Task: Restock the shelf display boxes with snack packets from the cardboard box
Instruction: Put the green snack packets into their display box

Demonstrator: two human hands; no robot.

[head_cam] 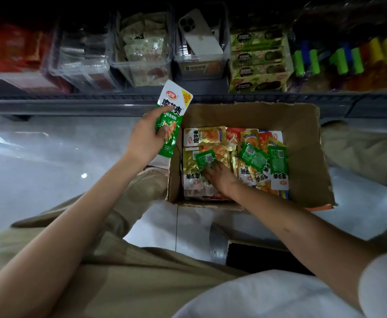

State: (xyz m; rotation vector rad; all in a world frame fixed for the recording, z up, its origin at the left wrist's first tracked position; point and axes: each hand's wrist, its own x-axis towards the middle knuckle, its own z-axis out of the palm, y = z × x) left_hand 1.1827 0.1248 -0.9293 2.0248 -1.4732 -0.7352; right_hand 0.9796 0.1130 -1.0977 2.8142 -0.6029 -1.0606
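An open cardboard box [307,143] stands on the floor in front of the shelf, holding several green, gold and red snack packets. My left hand [145,136] grips a green-and-white packet [173,106] upright, just left of the box and below the shelf edge. My right hand [220,176] reaches into the box, its fingertips on a small green packet [205,159] lying among the others. On the shelf stands a green display box [256,65] with matching green packets, and a clear bin [142,53] of pale packets.
A phone [199,33] leans in a clear bin at the shelf's middle. An empty-looking clear bin [80,60] and red packs [9,47] sit to the left; coloured rolls [348,58] are at the right. The shelf's metal rail [73,104] runs across. My knees flank the box.
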